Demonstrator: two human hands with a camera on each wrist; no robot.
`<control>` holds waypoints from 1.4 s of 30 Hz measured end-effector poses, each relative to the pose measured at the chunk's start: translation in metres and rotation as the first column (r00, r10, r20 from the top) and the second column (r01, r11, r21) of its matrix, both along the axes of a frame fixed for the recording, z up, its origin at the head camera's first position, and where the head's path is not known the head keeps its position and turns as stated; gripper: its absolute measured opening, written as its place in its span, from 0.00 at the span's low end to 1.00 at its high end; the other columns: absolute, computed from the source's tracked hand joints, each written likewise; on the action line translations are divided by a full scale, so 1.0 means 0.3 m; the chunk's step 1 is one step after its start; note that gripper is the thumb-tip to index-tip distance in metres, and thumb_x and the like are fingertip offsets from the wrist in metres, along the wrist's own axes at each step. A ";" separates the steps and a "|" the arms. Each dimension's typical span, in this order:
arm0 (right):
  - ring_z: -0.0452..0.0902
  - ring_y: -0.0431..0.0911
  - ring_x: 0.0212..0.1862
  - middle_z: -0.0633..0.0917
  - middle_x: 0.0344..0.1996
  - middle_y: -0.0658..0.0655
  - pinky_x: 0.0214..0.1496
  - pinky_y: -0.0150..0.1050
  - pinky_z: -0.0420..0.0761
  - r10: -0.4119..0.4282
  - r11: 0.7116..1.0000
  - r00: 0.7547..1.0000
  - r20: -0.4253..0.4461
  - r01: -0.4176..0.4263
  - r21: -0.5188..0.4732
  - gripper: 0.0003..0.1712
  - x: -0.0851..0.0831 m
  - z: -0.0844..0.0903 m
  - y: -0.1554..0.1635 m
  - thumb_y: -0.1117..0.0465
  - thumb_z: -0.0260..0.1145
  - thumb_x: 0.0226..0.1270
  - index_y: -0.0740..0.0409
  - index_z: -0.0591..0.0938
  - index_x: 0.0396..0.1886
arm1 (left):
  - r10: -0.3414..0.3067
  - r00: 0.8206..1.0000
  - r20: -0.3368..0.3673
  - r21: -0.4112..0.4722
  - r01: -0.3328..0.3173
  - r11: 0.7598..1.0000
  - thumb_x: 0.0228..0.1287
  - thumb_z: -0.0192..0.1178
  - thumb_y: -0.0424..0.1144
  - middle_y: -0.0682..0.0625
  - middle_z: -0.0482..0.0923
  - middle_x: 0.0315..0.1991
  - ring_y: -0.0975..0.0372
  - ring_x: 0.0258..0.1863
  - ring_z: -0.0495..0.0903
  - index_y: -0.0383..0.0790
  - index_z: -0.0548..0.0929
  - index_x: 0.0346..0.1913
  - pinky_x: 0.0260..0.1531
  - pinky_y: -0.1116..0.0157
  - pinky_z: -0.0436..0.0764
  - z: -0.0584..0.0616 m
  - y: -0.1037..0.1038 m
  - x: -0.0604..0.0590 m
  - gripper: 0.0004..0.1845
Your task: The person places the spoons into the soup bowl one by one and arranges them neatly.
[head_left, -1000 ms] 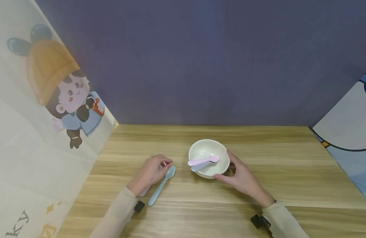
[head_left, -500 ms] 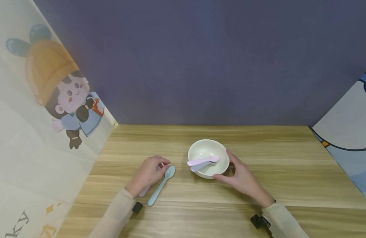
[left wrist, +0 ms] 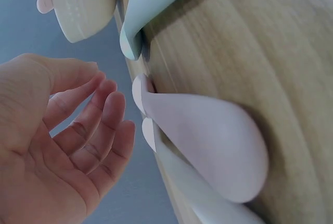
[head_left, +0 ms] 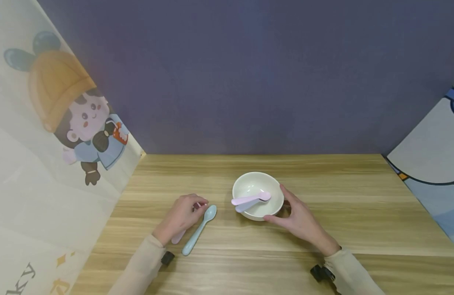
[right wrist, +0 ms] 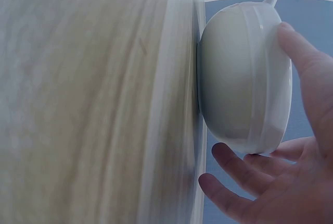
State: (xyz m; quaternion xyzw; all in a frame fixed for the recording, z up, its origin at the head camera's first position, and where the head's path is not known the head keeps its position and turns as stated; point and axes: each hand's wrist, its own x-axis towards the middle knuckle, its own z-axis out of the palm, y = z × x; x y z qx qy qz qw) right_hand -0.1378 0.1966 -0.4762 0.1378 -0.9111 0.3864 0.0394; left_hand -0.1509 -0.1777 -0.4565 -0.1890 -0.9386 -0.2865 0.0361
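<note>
A cream bowl (head_left: 258, 186) stands on the wooden table (head_left: 359, 213) with a pink spoon (head_left: 250, 199) and a pale lavender spoon (head_left: 245, 206) lying in it. My right hand (head_left: 291, 213) cups its right side, the thumb on the rim and the fingers curved under the near wall; the right wrist view shows the bowl (right wrist: 244, 73) between thumb and fingers (right wrist: 234, 179). My left hand (head_left: 188, 209) hovers over a pink spoon (head_left: 178, 237) on the table, its fingers (left wrist: 99, 125) loosely bent and just clear of the spoon (left wrist: 208, 151). A light blue spoon (head_left: 199, 229) lies beside it.
A dark blue wall closes the far edge of the table. Printed cartoon panels (head_left: 57, 135) stand along the left and right sides. Bare wood stretches to the right of the bowl and along the near edge.
My left hand has drawn back slightly toward the near left over the pink spoon. The right hand, the bowl and the spoons have stayed where they were.
</note>
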 end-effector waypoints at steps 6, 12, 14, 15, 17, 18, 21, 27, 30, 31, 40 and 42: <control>0.85 0.59 0.62 0.72 0.77 0.71 0.70 0.65 0.77 -0.001 1.000 1.000 0.010 0.001 -0.006 0.71 0.000 0.003 -0.002 0.35 0.83 0.54 0.67 0.59 0.84 | 0.007 1.000 0.005 0.008 -0.007 1.000 0.71 0.68 0.34 0.50 0.91 0.38 0.63 0.36 0.87 0.36 0.93 0.49 0.41 0.65 0.87 0.000 -0.013 -0.002 0.09; 0.84 0.59 0.63 0.72 0.77 0.70 0.71 0.64 0.77 -0.005 1.000 1.000 0.014 0.006 -0.006 0.71 0.001 0.003 0.001 0.35 0.84 0.54 0.67 0.59 0.84 | 0.010 1.000 0.012 0.006 -0.010 1.000 0.71 0.69 0.35 0.50 0.91 0.38 0.62 0.35 0.88 0.38 0.93 0.49 0.41 0.64 0.88 -0.002 -0.027 0.001 0.09; 0.84 0.59 0.63 0.72 0.76 0.71 0.71 0.64 0.77 -0.006 1.000 1.000 0.012 0.006 -0.003 0.71 0.002 0.003 0.002 0.35 0.84 0.54 0.67 0.59 0.84 | 0.014 1.000 0.016 0.010 -0.014 1.000 0.70 0.69 0.35 0.49 0.91 0.38 0.62 0.36 0.88 0.38 0.93 0.49 0.42 0.63 0.88 -0.003 -0.033 0.001 0.09; 0.84 0.59 0.63 0.72 0.76 0.71 0.71 0.64 0.77 -0.006 1.000 1.000 0.012 0.006 -0.002 0.71 0.002 0.004 0.002 0.35 0.84 0.54 0.67 0.59 0.84 | 0.017 1.000 0.020 0.009 -0.017 1.000 0.70 0.69 0.35 0.49 0.91 0.39 0.62 0.36 0.88 0.38 0.93 0.49 0.42 0.63 0.88 -0.004 -0.036 0.002 0.09; 0.83 0.59 0.63 0.72 0.76 0.71 0.71 0.65 0.77 -0.006 1.000 1.000 0.011 0.006 0.002 0.71 0.003 0.005 0.002 0.35 0.84 0.53 0.67 0.59 0.84 | 0.026 0.999 0.026 0.008 -0.026 1.000 0.70 0.69 0.35 0.49 0.91 0.40 0.62 0.36 0.88 0.38 0.93 0.49 0.42 0.62 0.88 -0.005 -0.041 0.004 0.09; 0.83 0.60 0.63 0.72 0.77 0.71 0.71 0.65 0.77 -0.005 1.000 1.000 0.012 0.005 0.004 0.71 0.003 0.005 0.002 0.35 0.84 0.53 0.67 0.59 0.84 | 0.032 0.999 0.028 0.004 -0.032 0.999 0.70 0.69 0.34 0.49 0.91 0.40 0.62 0.37 0.88 0.38 0.93 0.49 0.43 0.62 0.88 -0.005 -0.045 0.005 0.09; 0.83 0.60 0.63 0.72 0.76 0.71 0.71 0.65 0.77 -0.004 1.000 1.000 0.014 0.004 0.010 0.71 0.003 0.007 0.002 0.34 0.83 0.54 0.67 0.59 0.84 | 0.052 0.998 0.031 -0.012 -0.052 0.999 0.69 0.69 0.34 0.49 0.91 0.39 0.63 0.36 0.87 0.39 0.93 0.48 0.41 0.63 0.86 -0.008 -0.054 0.009 0.09; 0.84 0.59 0.63 0.73 0.76 0.71 0.70 0.65 0.77 -0.008 1.000 1.000 0.018 0.008 0.014 0.71 0.004 0.006 0.002 0.34 0.83 0.54 0.67 0.59 0.84 | 0.083 0.996 0.034 -0.037 -0.082 0.996 0.68 0.69 0.34 0.52 0.89 0.37 0.66 0.34 0.83 0.41 0.94 0.47 0.38 0.65 0.82 -0.017 -0.070 0.020 0.08; 0.84 0.59 0.63 0.74 0.75 0.70 0.70 0.65 0.78 -0.008 1.000 1.000 0.021 0.008 0.016 0.71 0.005 0.003 0.003 0.34 0.83 0.54 0.67 0.59 0.84 | 0.094 0.995 0.033 -0.028 -0.093 0.995 0.68 0.70 0.34 0.50 0.90 0.39 0.64 0.36 0.85 0.40 0.93 0.47 0.41 0.63 0.84 -0.021 -0.079 0.027 0.08; 0.84 0.59 0.63 0.74 0.75 0.70 0.70 0.65 0.78 -0.009 1.000 1.000 0.022 0.009 0.016 0.71 0.006 0.002 0.003 0.34 0.83 0.54 0.67 0.59 0.84 | 0.098 0.995 0.034 -0.025 -0.097 0.995 0.68 0.70 0.34 0.50 0.90 0.39 0.63 0.37 0.86 0.40 0.93 0.47 0.43 0.61 0.85 -0.021 -0.081 0.031 0.08; 0.84 0.59 0.62 0.74 0.75 0.71 0.69 0.64 0.79 -0.009 1.000 1.000 0.016 0.008 0.008 0.70 0.003 -0.002 0.004 0.35 0.83 0.54 0.67 0.59 0.84 | 0.168 0.985 0.046 -0.024 -0.167 0.986 0.70 0.68 0.35 0.44 0.90 0.44 0.55 0.43 0.87 0.37 0.92 0.50 0.49 0.53 0.86 -0.023 -0.104 0.039 0.10; 0.84 0.60 0.62 0.74 0.75 0.71 0.69 0.64 0.78 -0.010 1.000 1.000 0.015 0.010 0.010 0.70 0.002 -0.001 0.004 0.35 0.83 0.54 0.67 0.59 0.84 | 0.178 0.983 0.041 -0.031 -0.177 0.984 0.69 0.69 0.36 0.43 0.90 0.44 0.55 0.44 0.87 0.37 0.92 0.50 0.50 0.52 0.86 -0.022 -0.107 0.038 0.10</control>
